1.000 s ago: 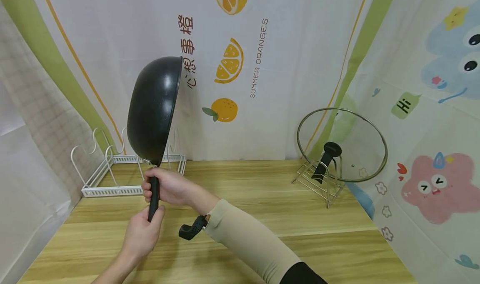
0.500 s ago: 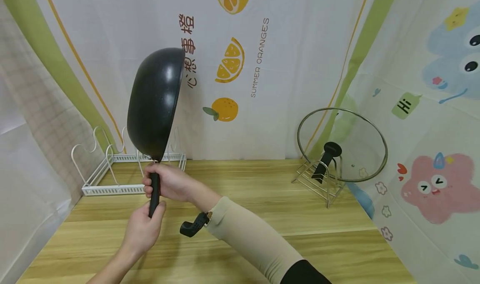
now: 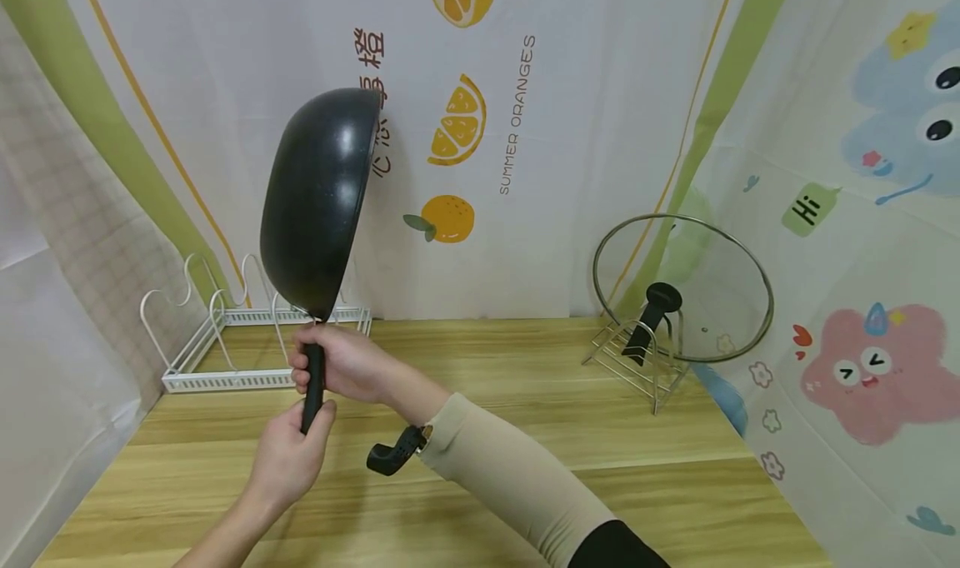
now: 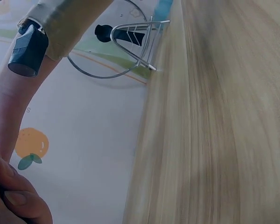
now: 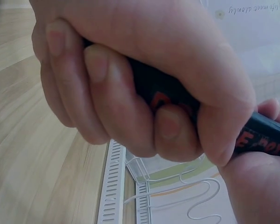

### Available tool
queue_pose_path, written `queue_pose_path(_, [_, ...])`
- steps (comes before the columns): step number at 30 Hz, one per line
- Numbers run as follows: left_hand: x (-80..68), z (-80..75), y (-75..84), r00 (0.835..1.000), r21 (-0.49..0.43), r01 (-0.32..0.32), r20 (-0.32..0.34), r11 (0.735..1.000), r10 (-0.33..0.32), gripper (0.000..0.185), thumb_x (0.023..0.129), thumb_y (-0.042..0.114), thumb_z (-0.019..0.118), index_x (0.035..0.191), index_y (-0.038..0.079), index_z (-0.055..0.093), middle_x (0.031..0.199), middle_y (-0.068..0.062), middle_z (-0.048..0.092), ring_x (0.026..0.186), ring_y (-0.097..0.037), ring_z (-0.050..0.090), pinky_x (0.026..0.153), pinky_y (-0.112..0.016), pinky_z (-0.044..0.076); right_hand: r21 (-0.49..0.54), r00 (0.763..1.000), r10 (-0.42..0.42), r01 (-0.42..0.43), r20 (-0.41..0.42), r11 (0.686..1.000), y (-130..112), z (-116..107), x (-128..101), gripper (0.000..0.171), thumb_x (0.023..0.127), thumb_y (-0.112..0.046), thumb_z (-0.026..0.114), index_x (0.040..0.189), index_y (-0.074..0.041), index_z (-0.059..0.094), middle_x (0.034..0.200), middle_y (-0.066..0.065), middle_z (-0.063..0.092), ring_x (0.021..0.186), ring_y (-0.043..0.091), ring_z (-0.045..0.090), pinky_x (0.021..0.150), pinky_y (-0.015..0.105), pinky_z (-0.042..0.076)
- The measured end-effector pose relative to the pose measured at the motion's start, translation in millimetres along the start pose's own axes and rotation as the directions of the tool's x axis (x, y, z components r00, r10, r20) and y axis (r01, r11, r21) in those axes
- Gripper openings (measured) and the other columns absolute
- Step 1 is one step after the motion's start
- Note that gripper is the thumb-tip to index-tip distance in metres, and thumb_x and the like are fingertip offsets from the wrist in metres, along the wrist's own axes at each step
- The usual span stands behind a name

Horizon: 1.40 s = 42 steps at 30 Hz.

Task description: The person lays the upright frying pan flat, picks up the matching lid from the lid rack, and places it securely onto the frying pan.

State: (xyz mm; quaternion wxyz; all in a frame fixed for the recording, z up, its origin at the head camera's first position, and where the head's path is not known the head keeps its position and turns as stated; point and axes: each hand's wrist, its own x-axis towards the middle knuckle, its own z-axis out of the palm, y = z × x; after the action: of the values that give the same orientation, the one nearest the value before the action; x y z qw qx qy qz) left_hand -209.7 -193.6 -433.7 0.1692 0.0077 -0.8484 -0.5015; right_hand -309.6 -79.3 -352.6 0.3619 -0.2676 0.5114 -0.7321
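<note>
A deep black wok (image 3: 318, 197) is held up on its side, with its rounded outside to the left and its rim to the right. My right hand (image 3: 347, 366) grips the upper part of its black handle (image 3: 312, 376), just below the bowl. Lower down, the left hand (image 3: 288, 458) holds the end of the same handle, thumb along it. Red lettering shows on the handle (image 5: 263, 140) in the right wrist view. Some curled fingers (image 4: 23, 203) appear at the lower left of the left wrist view. The wok's inside is hidden.
Behind the wok stands a white wire rack (image 3: 228, 381) with curved dividers. To the right, a glass lid (image 3: 684, 289) with a black knob leans in a small metal stand (image 3: 637, 368). A printed cloth (image 3: 570, 218) hangs behind the wooden table (image 3: 487, 435).
Both hands have raised the wok somewhat and shifted it slightly right. Their grip on the handle looks the same. Lid and rack have stayed in place.
</note>
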Motion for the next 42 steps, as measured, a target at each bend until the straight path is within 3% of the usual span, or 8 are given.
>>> queue_pose_path(7, [-0.8,2.3,1.6,1.0,0.001,-0.024,-0.008,1.0,0.024,0.05,0.113,0.024,0.059,0.068,0.006,0.047,0.05,0.013,0.036,0.04,-0.002,0.03,0.039,-0.026,0.029,0.007,1.0,-0.007,0.007,0.008,1.0,1,-1,-2,0.031,0.116,-0.019,0.036,0.087,-0.012,0.042,0.081,-0.001,0.043,0.073,0.016,0.043,0.072,0.028,0.043])
queue_pose_path(19, [-0.8,2.9,4.1,1.0,0.0,0.007,0.016,1.0,-0.007,0.049,0.112,0.023,0.059,0.068,0.006,0.047,0.049,0.012,0.037,0.04,-0.004,0.03,0.039,-0.026,0.028,-0.023,1.0,-0.019,0.019,0.007,1.0,1,-3,-7,0.031,0.117,-0.021,0.035,0.089,-0.011,0.041,0.083,-0.001,0.042,0.075,0.016,0.043,0.073,0.028,0.043])
queue_pose_path(42, [-2.0,10.6,1.2,0.998,-0.121,0.02,0.067,0.993,-0.012,0.05,0.113,0.022,0.06,0.068,0.002,0.048,0.05,0.01,0.037,0.039,-0.002,0.031,0.038,-0.024,0.028,0.009,0.999,-0.013,0.013,-0.032,1.0,6,-11,-12,0.027,0.117,-0.021,0.036,0.092,-0.013,0.044,0.084,-0.001,0.044,0.075,0.015,0.045,0.074,0.028,0.045])
